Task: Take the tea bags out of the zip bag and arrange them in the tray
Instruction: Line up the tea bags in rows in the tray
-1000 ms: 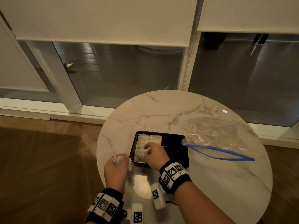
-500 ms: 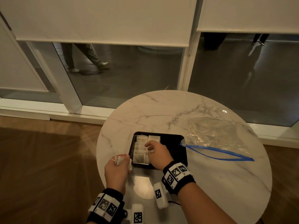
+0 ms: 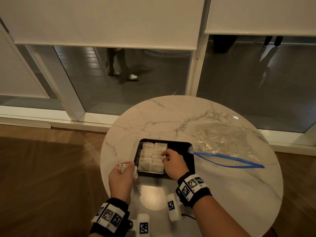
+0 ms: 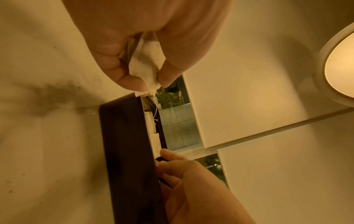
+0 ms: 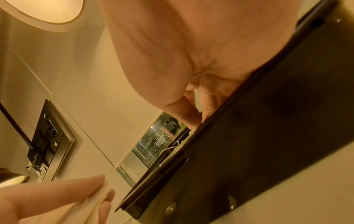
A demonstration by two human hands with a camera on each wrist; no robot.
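Holding two neat columns of white paper tea bags along its left side, a black rectangular plastic tray sits near the front of a round white marble surface; its right part is bare. Beside it to the right lies a clear plastic zip bag with a blue seal, its mouth gaping and touching the tray's far right corner; what it contains cannot be made out. The bags in the tray are flat, pale squares, overlapping front to back. The left hand hovers just left of the tray, fingers pinching a small bunch of crumpled tea bags. The right hand reaches into the tray, curled fingertips on the right column; whether it grips a bag cannot be told.
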